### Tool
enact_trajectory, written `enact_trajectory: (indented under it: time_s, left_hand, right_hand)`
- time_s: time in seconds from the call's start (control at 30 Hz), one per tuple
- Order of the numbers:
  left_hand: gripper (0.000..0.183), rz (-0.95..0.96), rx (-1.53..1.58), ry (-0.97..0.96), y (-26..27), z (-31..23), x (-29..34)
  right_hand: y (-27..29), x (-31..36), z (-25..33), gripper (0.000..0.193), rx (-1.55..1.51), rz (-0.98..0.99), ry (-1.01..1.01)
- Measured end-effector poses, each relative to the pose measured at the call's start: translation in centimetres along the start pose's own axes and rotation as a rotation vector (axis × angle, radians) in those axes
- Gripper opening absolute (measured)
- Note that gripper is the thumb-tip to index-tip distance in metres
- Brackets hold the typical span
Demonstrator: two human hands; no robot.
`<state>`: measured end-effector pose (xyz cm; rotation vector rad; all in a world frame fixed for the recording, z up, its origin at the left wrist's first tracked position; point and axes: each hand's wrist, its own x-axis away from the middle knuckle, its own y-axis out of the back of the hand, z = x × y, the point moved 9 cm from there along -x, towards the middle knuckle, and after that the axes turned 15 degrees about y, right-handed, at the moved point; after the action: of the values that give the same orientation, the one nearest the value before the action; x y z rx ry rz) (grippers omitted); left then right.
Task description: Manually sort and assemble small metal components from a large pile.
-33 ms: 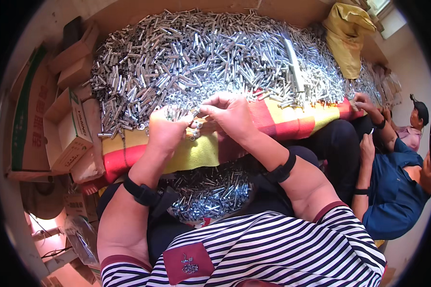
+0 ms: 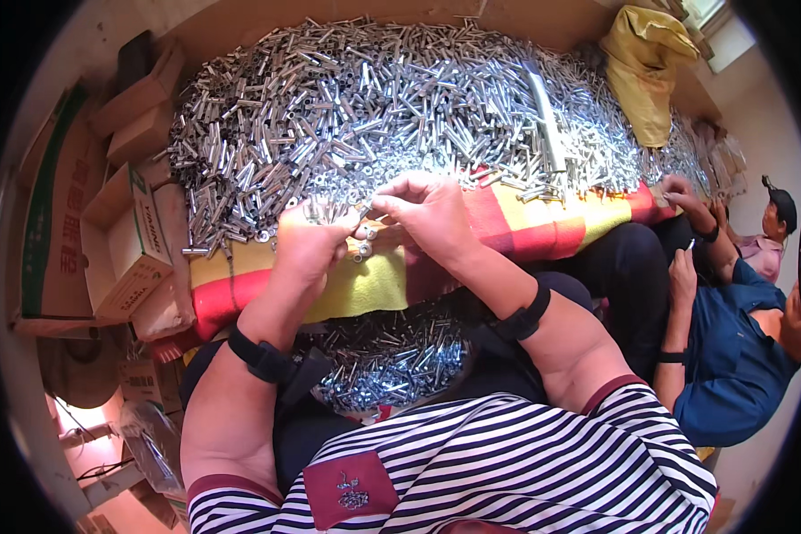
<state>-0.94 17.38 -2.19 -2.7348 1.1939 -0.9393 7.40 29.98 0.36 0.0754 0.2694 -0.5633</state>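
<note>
My left hand (image 2: 310, 242) is closed around several small shiny metal pieces (image 2: 325, 210), which show above its fingers. Thumb and forefinger of my right hand (image 2: 427, 214) pinch a small metal part (image 2: 366, 206) right at the left fingertips; its exact kind is too small to make out. Just below the meeting fingertips, a few round metal washers or nuts (image 2: 362, 242) lie on a red and yellow checked blanket (image 2: 365, 285). Beyond both hands spreads a large heap of short metal tubes (image 2: 329, 107).
A container of metal bolts (image 2: 392, 365) sits below the blanket, between my forearms. Open cardboard boxes (image 2: 129, 231) stand at left. A flat metal strip (image 2: 543, 116) lies on the heap, near a yellow sack (image 2: 650, 71). At right, a co-worker in a blue shirt (image 2: 730, 356) handles parts.
</note>
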Motion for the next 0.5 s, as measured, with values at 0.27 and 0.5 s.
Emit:
enact_trajectory:
  time_s: [0.27, 0.5]
  left_hand:
    - [0.009, 0.12, 0.126, 0.125, -0.3, 1.2, -0.5]
    - [0.005, 0.099, -0.045, 0.06, -0.4, 0.1, -0.5]
  right_hand:
    - [-0.3, -0.1, 2.2, 0.007, 0.364, 0.114, 0.295]
    - [0.2, -0.5, 0.5, 0.009, 0.048, 0.047, 0.104]
